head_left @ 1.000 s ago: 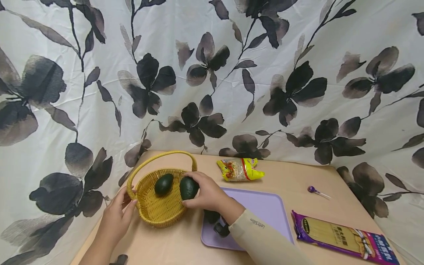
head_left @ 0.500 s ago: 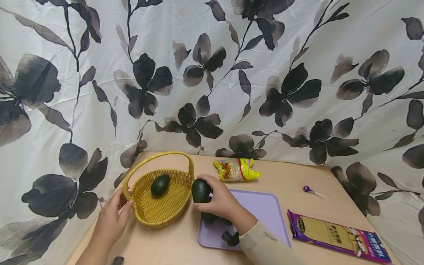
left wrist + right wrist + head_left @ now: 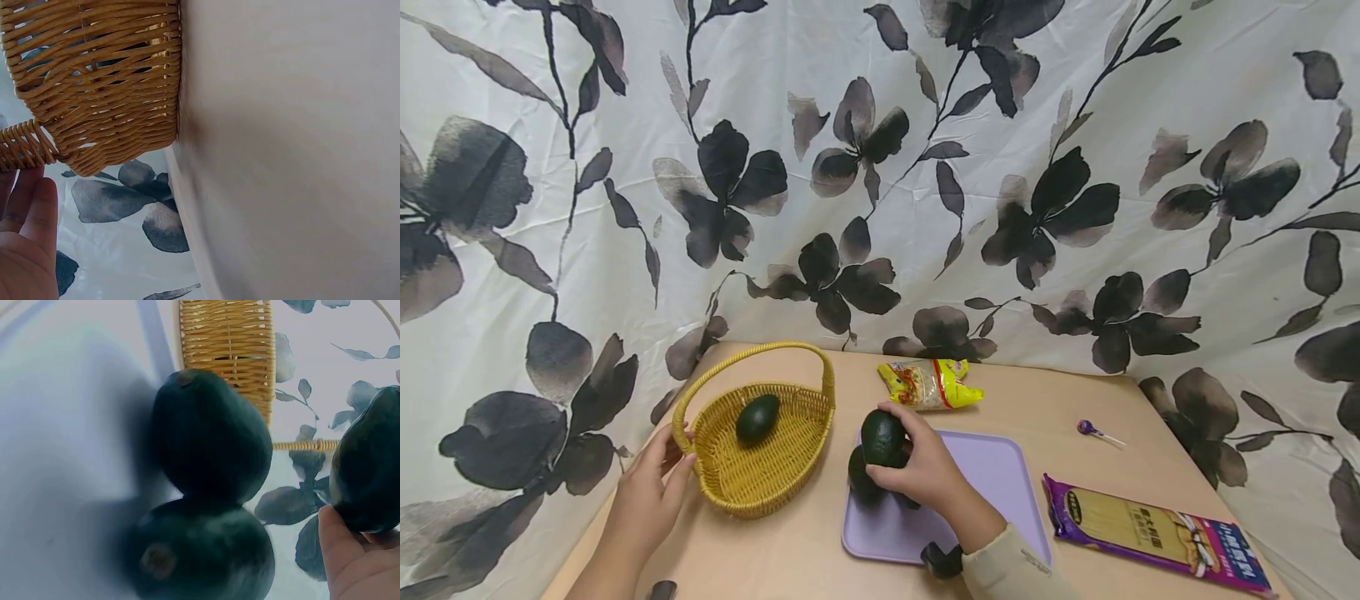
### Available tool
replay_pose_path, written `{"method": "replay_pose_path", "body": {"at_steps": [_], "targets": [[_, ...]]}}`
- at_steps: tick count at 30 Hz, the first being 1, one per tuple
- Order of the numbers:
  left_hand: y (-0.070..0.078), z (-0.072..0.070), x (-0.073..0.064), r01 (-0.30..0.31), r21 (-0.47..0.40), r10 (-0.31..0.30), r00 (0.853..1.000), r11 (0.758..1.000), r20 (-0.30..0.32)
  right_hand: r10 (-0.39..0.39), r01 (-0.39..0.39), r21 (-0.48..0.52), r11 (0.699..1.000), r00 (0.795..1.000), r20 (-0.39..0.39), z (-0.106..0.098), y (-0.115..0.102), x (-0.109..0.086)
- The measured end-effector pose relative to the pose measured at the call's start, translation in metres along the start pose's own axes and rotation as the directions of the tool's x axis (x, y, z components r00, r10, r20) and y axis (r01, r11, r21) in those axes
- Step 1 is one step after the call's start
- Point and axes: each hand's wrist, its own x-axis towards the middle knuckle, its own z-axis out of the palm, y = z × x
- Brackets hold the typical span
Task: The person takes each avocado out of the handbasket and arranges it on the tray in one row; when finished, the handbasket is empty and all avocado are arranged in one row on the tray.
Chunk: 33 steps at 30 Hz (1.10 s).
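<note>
My left hand (image 3: 647,492) holds the handle of a yellow wicker basket (image 3: 767,475) at its left end, thumb in front and fingers behind. One dark green avocado (image 3: 757,419) lies inside the basket. Over the left part of a lilac tray (image 3: 992,475), my right hand (image 3: 925,471) grips another avocado (image 3: 882,435) between thumb and fingers. In the right wrist view, two avocados, one (image 3: 209,434) nearer the basket and one (image 3: 206,550) touching it, rest on the tray below the held one. The right hand partly hides them from the head view.
Behind the tray lies a yellow snack packet (image 3: 931,384). To the right are a purple lollipop (image 3: 1086,428) and a purple pack of noodles (image 3: 1157,533). A floral curtain (image 3: 880,208) hangs along the table's back and sides.
My right hand has carried the avocado rightward, out of the basket to above the tray. My left hand keeps its hold on the basket handle.
</note>
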Motion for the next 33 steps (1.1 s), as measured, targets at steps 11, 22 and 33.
{"method": "replay_pose_path", "body": {"at_steps": [11, 22, 33], "targets": [[-0.003, 0.001, 0.0, -0.006, 0.018, 0.006, 1.0, 1.0, -0.003, 0.053, -0.053, 0.008, 0.999, 0.997, -0.061, -0.022, 0.016, -0.017], [-0.001, -0.002, 0.001, -0.024, 0.0, 0.024, 1.0, 1.0, -0.012, 0.153, -0.153, 0.012, 0.988, 0.977, -0.148, -0.046, 0.038, -0.032], [-0.001, -0.002, 0.0, -0.027, -0.013, 0.027, 1.0, 1.0, -0.013, 0.187, -0.197, -0.043, 0.979, 0.968, -0.169, -0.056, 0.053, -0.043]]}}
